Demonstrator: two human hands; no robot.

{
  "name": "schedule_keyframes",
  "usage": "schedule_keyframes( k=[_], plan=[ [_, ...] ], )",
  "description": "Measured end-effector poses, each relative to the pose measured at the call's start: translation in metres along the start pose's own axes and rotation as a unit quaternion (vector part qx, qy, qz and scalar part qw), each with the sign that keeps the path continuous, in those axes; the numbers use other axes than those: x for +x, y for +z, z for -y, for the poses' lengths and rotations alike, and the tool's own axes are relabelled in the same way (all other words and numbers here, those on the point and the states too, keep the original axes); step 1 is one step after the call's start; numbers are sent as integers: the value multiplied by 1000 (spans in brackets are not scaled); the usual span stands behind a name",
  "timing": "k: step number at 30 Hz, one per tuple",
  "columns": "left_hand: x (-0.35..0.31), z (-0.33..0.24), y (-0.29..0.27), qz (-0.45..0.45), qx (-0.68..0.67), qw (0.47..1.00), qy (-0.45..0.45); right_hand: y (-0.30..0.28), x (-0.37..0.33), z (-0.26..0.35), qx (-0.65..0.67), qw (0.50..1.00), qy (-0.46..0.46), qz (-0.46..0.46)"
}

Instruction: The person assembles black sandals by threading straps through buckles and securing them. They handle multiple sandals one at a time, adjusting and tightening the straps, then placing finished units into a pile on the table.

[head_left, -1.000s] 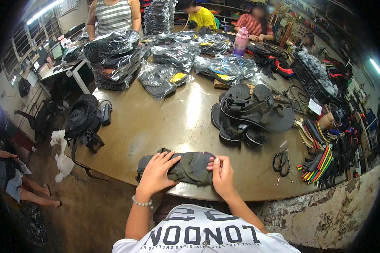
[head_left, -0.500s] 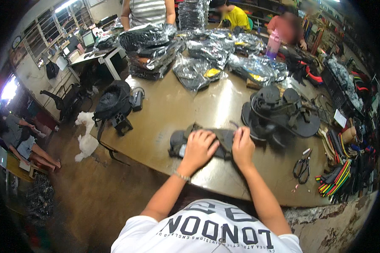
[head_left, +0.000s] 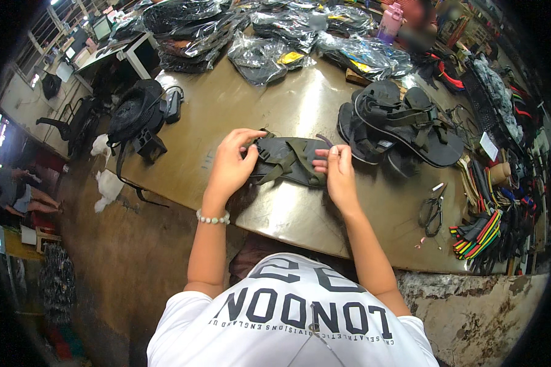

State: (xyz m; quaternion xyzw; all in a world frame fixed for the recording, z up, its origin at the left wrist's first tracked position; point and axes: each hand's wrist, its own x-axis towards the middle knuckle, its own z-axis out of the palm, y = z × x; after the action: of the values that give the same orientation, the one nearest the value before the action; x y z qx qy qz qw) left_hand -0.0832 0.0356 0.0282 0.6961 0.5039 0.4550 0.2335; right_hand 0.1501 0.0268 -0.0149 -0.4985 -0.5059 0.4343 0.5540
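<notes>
Head view. The dark strapped sandal (head_left: 286, 163) lies on the counter (head_left: 226, 105) directly before me. My left hand (head_left: 231, 164) curls over its left end (whether it truly grips, I cannot tell). My right hand (head_left: 338, 170) pinches a thin dark strip (head_left: 324, 140) at the right end. Scissors (head_left: 431, 215) lie farther right, well apart.

Left hand (head_left: 231, 163), right hand (head_left: 339, 174), dark strapped sandal (head_left: 289, 161) between

A glossy brown surface (head_left: 196, 110) spreads beneath the fingers (head_left: 242, 136), white glare (head_left: 309, 98) beyond them. Left of them lie brown floor (head_left: 128, 257) and, farther off, a barred window (head_left: 60, 17); right and lower, a peeling wall (head_left: 483, 318).
</notes>
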Motion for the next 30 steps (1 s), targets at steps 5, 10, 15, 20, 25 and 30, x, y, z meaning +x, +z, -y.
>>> schedule_keyframes(
  k=[5,10,15,20,25,30],
  plan=[
    [48,32,2,122,210,958,-154,8,-6,-14,-16,999,-33,-19],
    [82,39,20,218,29,975,-28,9,-6,-10,-44,998,-40,-27],
    [73,2,10,-81,-290,953,44,18,-13,-12,-28,992,-86,-93],
    [-2,-16,-5,-223,-257,938,68,38,-11,-15,17,990,-120,-71],
    [-98,-13,27,-338,-107,932,-71,49,11,-5,77,992,-51,-82],
    [-113,0,32,-254,-368,878,-172,37,-4,-13,76,993,-43,-81]
  ],
)
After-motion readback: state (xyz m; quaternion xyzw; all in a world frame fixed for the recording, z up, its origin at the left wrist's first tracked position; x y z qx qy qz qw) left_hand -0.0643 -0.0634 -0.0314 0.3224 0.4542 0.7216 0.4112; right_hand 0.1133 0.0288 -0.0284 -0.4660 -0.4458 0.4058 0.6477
